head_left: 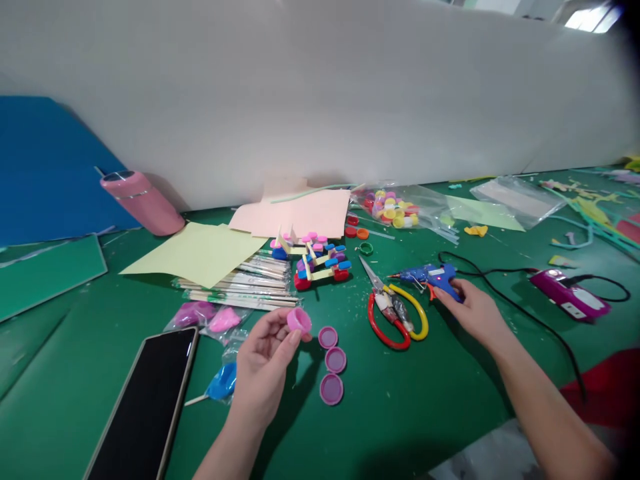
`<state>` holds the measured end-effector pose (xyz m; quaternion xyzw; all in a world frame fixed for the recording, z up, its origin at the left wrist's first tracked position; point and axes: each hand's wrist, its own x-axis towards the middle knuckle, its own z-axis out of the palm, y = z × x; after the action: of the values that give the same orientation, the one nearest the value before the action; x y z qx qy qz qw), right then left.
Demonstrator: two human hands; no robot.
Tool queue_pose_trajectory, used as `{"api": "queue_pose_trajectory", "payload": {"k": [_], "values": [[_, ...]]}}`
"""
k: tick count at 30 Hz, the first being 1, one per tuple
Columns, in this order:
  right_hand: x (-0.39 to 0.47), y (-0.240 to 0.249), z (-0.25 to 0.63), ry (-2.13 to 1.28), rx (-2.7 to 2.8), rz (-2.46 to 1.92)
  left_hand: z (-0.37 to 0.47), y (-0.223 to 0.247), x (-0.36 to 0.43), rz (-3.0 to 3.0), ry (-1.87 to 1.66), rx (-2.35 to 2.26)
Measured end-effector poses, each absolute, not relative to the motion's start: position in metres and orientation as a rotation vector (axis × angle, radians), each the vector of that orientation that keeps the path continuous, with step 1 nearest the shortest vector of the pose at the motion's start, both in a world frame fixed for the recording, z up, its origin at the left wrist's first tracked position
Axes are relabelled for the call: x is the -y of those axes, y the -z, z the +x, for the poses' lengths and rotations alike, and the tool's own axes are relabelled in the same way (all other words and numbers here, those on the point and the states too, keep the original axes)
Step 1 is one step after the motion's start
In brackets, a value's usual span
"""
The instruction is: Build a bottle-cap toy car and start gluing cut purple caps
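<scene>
Between the thumb and fingers of my left hand (270,350) is a pink bottle cap (299,321), raised above the table. My right hand (473,308) grips the handle of a blue hot glue gun (429,275), its nozzle pointing left. Three purple bottle caps (335,360) lie in a column just right of my left hand. Scissors (387,303) with red and yellow handles rest between the two hands, blades toward the back left. Behind them stand small assembled pieces (323,263) made of sticks and coloured caps.
A phone (145,407) lies at the front left, near bagged clay (223,381). Wrapped sticks (245,287) lie under yellow paper (200,250). A pink bottle (145,203) leans by the wall. A bag of caps (390,207) lies behind. The black cord (530,313) and purple power strip (570,293) sit right.
</scene>
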<state>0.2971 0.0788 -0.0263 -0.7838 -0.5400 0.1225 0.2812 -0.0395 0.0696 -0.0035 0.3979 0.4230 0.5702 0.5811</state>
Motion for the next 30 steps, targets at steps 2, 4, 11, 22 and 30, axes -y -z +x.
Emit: {"api": "queue_pose_trajectory", "payload": {"k": [2,4,11,22,30], "values": [[-0.076,0.029,0.297,-0.207,1.46,-2.124,-0.039,0.002,-0.07,0.909,-1.345,-0.996],[-0.069,0.025,0.284,-0.107,1.517,-2.086,-0.038,0.0,-0.07,0.887,-1.357,-1.002],[-0.032,-0.003,0.168,-0.528,2.314,-1.377,-0.039,0.003,-0.07,0.914,-1.349,-0.986],[-0.039,0.007,0.138,-0.743,2.358,-1.165,-0.041,0.003,-0.069,0.946,-1.315,-0.979],[-0.055,-0.013,0.142,-0.877,1.957,-1.355,-0.035,-0.002,-0.061,1.047,-1.242,-1.093]]}}
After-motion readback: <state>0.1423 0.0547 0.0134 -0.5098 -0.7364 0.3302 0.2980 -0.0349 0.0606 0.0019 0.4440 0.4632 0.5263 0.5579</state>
